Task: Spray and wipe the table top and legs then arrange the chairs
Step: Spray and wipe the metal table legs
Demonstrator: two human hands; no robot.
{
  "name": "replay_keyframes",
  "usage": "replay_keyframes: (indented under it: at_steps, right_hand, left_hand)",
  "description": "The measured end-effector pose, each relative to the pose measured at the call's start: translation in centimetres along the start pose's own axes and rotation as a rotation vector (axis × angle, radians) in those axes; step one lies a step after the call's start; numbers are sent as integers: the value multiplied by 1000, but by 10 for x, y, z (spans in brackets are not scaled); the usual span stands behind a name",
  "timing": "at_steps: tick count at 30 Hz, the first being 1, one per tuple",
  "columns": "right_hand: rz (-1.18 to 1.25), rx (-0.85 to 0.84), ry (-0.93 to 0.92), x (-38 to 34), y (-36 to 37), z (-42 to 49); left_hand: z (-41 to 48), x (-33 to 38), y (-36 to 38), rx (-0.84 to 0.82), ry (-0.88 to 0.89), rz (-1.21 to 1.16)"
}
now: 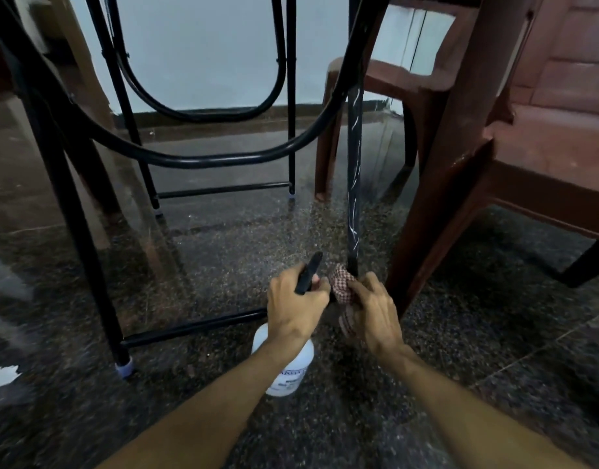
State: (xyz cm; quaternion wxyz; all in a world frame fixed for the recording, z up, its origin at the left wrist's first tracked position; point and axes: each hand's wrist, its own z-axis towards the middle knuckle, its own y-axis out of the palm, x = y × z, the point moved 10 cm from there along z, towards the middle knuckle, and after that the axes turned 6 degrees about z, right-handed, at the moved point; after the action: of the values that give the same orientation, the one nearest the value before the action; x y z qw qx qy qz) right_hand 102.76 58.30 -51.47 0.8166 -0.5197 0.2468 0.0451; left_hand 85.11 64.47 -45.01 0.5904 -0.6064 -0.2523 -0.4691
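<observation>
I look under the table from low down. Its black metal leg (354,170) stands upright in the middle right, streaked with pale marks. My right hand (372,313) grips a red-and-white checked cloth (340,286) pressed around the foot of that leg. Just left of it, my left hand (293,304) holds a white spray bottle (286,367) by its black trigger head (310,272), nozzle pointing up toward the leg. A black crossbar (190,328) runs left from the hands to another leg (85,238).
A brown plastic chair (514,157) stands close on the right, its leg right behind my right hand. A second brown chair (369,96) sits farther back. Curved black braces (203,160) cross the table frame. The floor is dark speckled stone (223,252); a pale wall lies behind.
</observation>
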Motion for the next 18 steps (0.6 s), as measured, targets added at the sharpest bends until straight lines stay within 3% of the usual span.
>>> replay_keyframes:
  at_steps: [6, 18]
  right_hand:
    - [130, 265, -30, -22, -64, 25]
    - [300, 764, -188, -128, -226, 112]
  left_hand:
    - [20, 86, -27, 113, 133, -89]
    - [42, 154, -82, 234, 229, -211]
